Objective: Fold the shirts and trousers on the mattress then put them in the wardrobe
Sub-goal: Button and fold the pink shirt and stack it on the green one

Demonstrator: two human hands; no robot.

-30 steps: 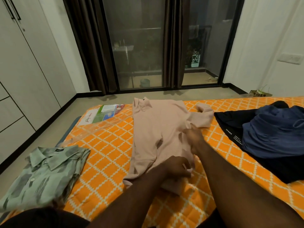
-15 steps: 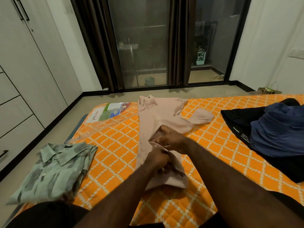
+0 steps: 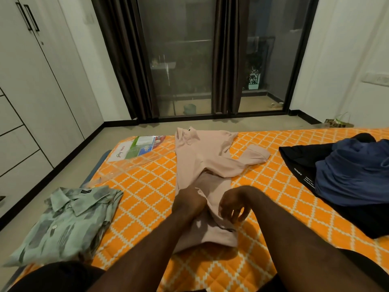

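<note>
Mattress point(image 3: 147, 186) broad and flat, quilted orange cover crossed by a white stepped lattice of diamonds, filling the lower half of the view. Wardrobe point(image 3: 31, 91) along the left wall beyond the mattress's left edge, smooth white panels, thin dark seams, two slim black bar handles point(image 3: 31, 17) up top, doors closed. Past the far edge, tall dark-framed glass doors point(image 3: 183, 60) with heavy brown curtains point(image 3: 126, 60) hanging in straight pleats. Against the right edge, a rumpled heap: black garment point(image 3: 299, 161) underneath, matte, small white print along one border, and a blue garment point(image 3: 353, 171) bunched in soft ridges on top. Down the middle, pale pink shirt point(image 3: 202, 157), fine-knit, collar toward the far edge, body narrowed into a long strip, one short sleeve point(image 3: 256, 153) poking out toward the right, lower end lying in overlapping layers close to the near edge. At the near left corner, green shirt point(image 3: 67, 220) already folded into a rough rectangle, thin woven cloth with grey blotches, pointed collar and white buttons facing up. At the far left corner, clear crinkled plastic wrapper point(image 3: 136, 148) with a printed card inside. Left hand point(image 3: 189, 203) knuckles-up on the pink shirt's lower part, fingers hidden behind a raised flap of cloth, grasp impossible to tell. Right hand point(image 3: 233, 205) just beside it over the same flap, fingers loosely curled and spread, nothing clasped, tips close to the hem
</note>
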